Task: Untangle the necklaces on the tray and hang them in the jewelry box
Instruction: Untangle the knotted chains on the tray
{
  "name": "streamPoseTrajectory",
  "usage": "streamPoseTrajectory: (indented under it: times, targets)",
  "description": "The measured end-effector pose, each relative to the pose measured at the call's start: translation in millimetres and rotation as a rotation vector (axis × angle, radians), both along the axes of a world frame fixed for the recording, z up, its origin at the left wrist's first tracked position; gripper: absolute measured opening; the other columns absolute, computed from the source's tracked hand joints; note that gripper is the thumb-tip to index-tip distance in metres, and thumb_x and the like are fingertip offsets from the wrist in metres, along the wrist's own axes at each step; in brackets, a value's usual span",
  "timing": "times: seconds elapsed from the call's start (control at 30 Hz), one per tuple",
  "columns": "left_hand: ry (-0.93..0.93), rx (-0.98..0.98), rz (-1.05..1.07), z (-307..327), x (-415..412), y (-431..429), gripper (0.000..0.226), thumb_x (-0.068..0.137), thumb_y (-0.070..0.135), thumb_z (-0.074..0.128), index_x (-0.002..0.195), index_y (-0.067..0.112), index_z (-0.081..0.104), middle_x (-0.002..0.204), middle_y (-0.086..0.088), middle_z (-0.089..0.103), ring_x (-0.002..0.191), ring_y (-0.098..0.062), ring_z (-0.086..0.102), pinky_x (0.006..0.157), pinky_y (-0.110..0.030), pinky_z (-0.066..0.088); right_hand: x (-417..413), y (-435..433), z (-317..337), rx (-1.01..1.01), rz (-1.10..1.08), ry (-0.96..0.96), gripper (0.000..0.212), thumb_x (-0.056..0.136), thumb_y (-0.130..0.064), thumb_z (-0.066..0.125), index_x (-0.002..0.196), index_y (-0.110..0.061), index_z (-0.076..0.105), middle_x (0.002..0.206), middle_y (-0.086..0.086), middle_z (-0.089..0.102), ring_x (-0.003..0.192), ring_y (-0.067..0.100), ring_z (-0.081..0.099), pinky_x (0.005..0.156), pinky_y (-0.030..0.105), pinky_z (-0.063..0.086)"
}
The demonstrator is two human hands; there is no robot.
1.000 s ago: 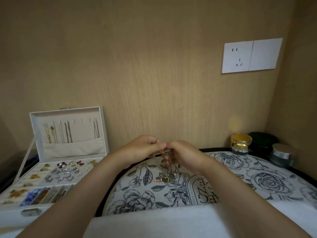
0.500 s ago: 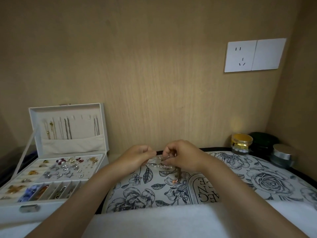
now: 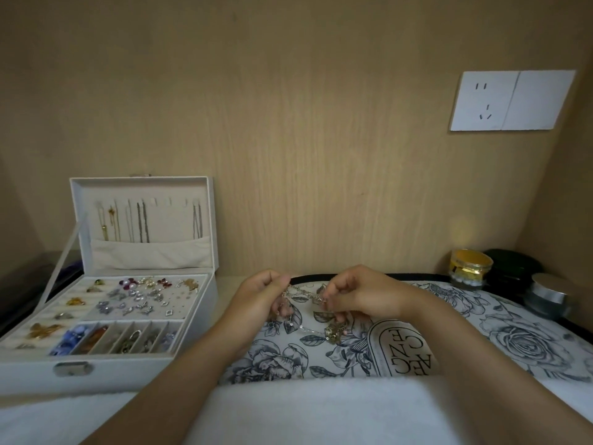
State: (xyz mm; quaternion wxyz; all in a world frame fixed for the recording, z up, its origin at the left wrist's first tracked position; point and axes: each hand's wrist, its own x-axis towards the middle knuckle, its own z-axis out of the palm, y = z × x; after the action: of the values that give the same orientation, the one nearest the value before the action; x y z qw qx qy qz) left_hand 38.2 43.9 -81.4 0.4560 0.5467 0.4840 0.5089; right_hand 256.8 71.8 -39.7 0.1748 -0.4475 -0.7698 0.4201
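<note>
Two hands pull apart in the head view; a moment ago they touched. The left hand (image 3: pixel 260 295) and right hand (image 3: pixel 362 295) each pinch the necklaces (image 3: pixel 305 296) with curled fingers (image 3: pixel 333 289), just above the tray (image 3: pixel 513 332). The tangle looks looser; the open jewelry box (image 3: pixel 141 220) waits on the left.

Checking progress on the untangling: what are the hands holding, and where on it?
Both the left hand and right hand pinch the tangled necklaces by the chain strands, pendants lower down.
</note>
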Motion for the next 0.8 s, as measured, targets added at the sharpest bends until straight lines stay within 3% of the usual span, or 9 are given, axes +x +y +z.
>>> streamPoseTrajectory:
  times: [0.1,0.17,0.27,0.4,0.47,0.57,0.63,0.7,0.8]
  targets:
    - [0.065,0.018,0.043,-3.5,3.3,-1.0,0.025,0.098,0.029,0.059,0.078,0.014,0.060,0.052,0.001,0.048,0.049,-0.016,0.052,0.064,-0.040,0.051,1.5,0.4,1.1,0.015,-0.022,-0.082,0.007,0.090,-0.016,0.071,0.093,-0.023,0.074,0.093,0.000,0.075,0.075,0.017,0.069,0.071,0.030,0.058]
    - [0.119,0.045,0.068,-5.9,3.2,-0.8,0.023,0.097,0.028,0.062,0.081,0.012,0.061,0.053,0.003,0.049,0.046,-0.012,0.046,0.053,-0.033,0.048,1.8,3.8,0.2,0.092,-0.077,-0.169,0.014,0.090,-0.011,0.070,0.095,-0.024,0.071,0.102,0.000,0.071,0.082,0.012,0.069,0.073,0.020,0.056]
    - [0.216,0.123,0.124,-10.4,2.0,0.7,0.020,0.095,0.027,0.064,0.081,0.012,0.062,0.052,0.007,0.050,0.044,-0.009,0.045,0.048,-0.029,0.043,-1.2,6.5,-0.2,0.190,-0.146,-0.255,0.014,0.089,-0.011,0.067,0.090,-0.025,0.070,0.085,-0.010,0.066,0.071,0.002,0.060,0.058,0.009,0.043]
    - [0.408,0.231,0.264,-16.3,-0.2,3.0,0.023,0.093,0.032,0.066,0.074,0.022,0.060,0.052,0.013,0.049,0.048,-0.001,0.043,0.051,-0.018,0.040,-5.7,5.9,0.8,0.118,-0.174,-0.179,0.005,0.088,-0.015,0.069,0.086,-0.017,0.073,0.067,-0.005,0.065,0.048,0.006,0.056,0.049,0.023,0.047]
    - [0.526,0.194,0.325,-14.3,-1.1,1.7,0.023,0.093,0.039,0.064,0.075,0.025,0.060,0.056,0.011,0.053,0.051,-0.003,0.047,0.052,-0.023,0.039,-9.3,3.1,2.0,0.091,-0.172,-0.129,0.006,0.089,-0.017,0.070,0.084,-0.017,0.073,0.066,-0.003,0.067,0.045,0.008,0.056,0.048,0.024,0.048]
    - [0.751,0.094,0.339,-13.4,-5.1,-0.9,0.020,0.093,0.045,0.061,0.082,0.028,0.062,0.071,0.008,0.064,0.070,-0.009,0.060,0.062,-0.028,0.046,-16.7,-0.8,0.1,0.048,-0.202,-0.062,0.010,0.091,-0.021,0.070,0.089,-0.012,0.075,0.068,-0.003,0.067,0.045,0.017,0.057,0.045,0.026,0.048]
    - [0.840,0.141,0.324,-15.1,-6.6,-1.2,0.008,0.092,0.038,0.062,0.090,0.031,0.066,0.088,0.013,0.064,0.091,-0.011,0.059,0.080,-0.031,0.050,-21.3,-2.6,-2.4,0.056,-0.200,-0.071,0.013,0.092,-0.025,0.069,0.091,-0.013,0.074,0.072,0.000,0.067,0.047,0.018,0.056,0.045,0.027,0.049]
    - [0.921,0.258,0.286,-13.7,-4.2,-2.1,0.015,0.095,0.027,0.059,0.104,0.037,0.066,0.107,0.016,0.057,0.110,-0.009,0.047,0.096,-0.028,0.037,-24.7,-3.8,-4.4,0.067,-0.195,-0.067,0.012,0.093,-0.026,0.068,0.092,-0.015,0.075,0.072,0.001,0.066,0.048,0.017,0.055,0.045,0.028,0.050]
    - [0.773,0.268,0.107,-5.2,1.8,-4.6,0.037,0.098,0.015,0.050,0.120,0.040,0.064,0.117,0.023,0.055,0.118,-0.002,0.040,0.105,-0.026,0.021,-26.8,-4.8,-5.5,0.069,-0.199,-0.009,0.009,0.094,-0.022,0.068,0.091,-0.016,0.075,0.062,-0.004,0.063,0.046,0.014,0.050,0.041,0.024,0.044]
